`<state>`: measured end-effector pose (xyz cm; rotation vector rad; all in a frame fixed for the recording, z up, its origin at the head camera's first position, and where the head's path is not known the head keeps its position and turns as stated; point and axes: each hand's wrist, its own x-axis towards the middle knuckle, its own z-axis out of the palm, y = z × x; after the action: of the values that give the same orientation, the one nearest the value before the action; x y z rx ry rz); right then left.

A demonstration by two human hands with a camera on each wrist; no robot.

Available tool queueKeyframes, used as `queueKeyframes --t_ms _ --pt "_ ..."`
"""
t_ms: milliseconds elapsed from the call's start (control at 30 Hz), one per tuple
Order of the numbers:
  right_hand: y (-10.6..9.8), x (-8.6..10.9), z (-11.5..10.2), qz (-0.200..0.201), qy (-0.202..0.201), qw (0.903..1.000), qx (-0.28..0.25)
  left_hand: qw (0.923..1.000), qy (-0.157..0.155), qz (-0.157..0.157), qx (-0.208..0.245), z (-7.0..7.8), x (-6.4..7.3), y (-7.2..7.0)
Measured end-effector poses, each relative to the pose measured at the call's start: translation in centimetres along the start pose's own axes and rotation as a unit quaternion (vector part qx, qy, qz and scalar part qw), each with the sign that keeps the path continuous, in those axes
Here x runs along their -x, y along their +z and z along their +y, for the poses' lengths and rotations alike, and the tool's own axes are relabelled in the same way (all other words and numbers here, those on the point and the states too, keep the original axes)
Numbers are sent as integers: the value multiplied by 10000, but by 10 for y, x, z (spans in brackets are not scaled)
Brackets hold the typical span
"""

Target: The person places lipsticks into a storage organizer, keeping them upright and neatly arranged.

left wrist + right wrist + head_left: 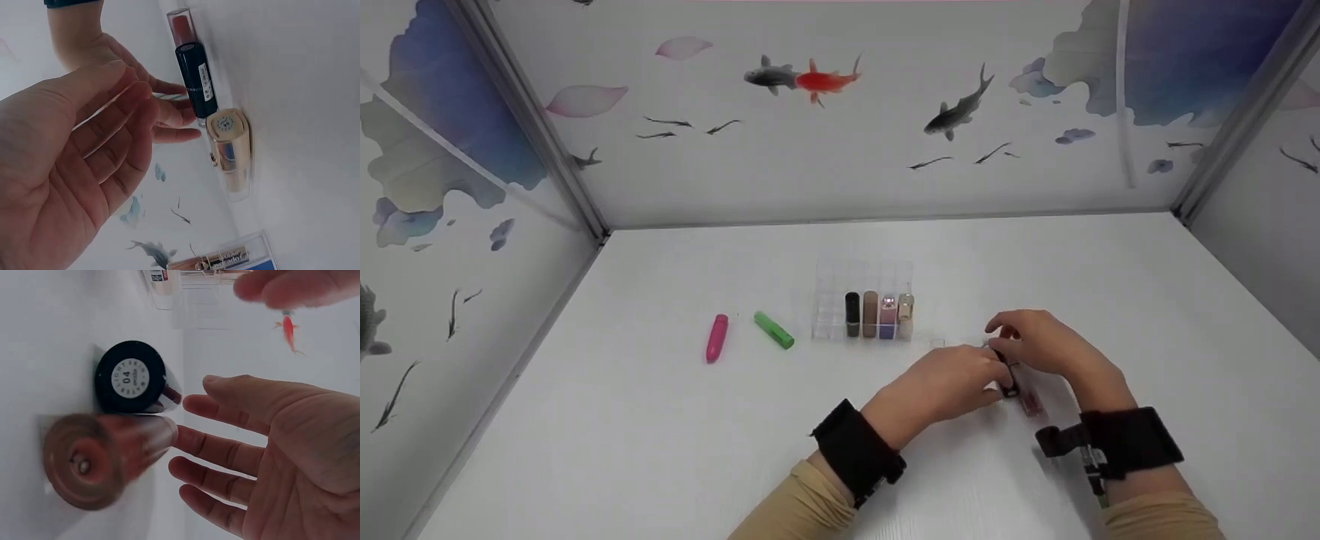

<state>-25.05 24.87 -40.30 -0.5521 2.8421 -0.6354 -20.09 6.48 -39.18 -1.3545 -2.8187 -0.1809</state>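
My left hand is held low over the table with loosely bent fingers; its palm is empty in the left wrist view. Facing it, my right hand has relaxed fingers spread, fingertips right at the far ends of two cosmetic tubes. One is a black tube with a round white label marked 04. Beside it lies a clear reddish tube. In the left wrist view, a gold lipstick with a clear end lies near the black tube's end, mostly hidden by my left hand from the head.
A clear compartment organizer stands mid-table, with several cosmetic tubes upright along its right front, among them a black tube and a brown tube. Farther left lie a green marker and a pink marker. Printed walls enclose the table.
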Motion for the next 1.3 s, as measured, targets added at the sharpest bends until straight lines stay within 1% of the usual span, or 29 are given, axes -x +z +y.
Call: queueKeyframes --t_ms 167,333,467,567,700,833,933,1133,1233,1300 --pt "6 -4 0 85 -122 9998 99 9991 110 -64 -399 8 -4 8" --pt "9 -6 0 79 -166 9997 147 9967 194 -65 -779 11 -3 17" --pt "12 -8 0 56 -322 9993 176 9953 204 -167 -936 11 -1 19" --pt "13 -9 -1 64 -367 9990 241 9943 178 -308 -1004 11 -1 19" --pt "14 -10 -4 24 -236 9995 209 9913 161 -542 -1189 13 0 18" --pt "17 -12 -6 -1 -70 9998 165 9892 142 -603 -1330 13 1 20" --pt "19 -13 -5 69 -10 10000 69 9890 182 -588 -1348 13 1 20" --pt "16 -13 -5 241 46 9992 -307 9897 192 -609 -1279 12 1 17" --pt "12 -12 -5 285 56 9982 -530 9918 158 -557 -1139 10 0 14" --pt "9 -11 -5 301 -5 9969 -732 9940 101 -465 -984 8 0 13"
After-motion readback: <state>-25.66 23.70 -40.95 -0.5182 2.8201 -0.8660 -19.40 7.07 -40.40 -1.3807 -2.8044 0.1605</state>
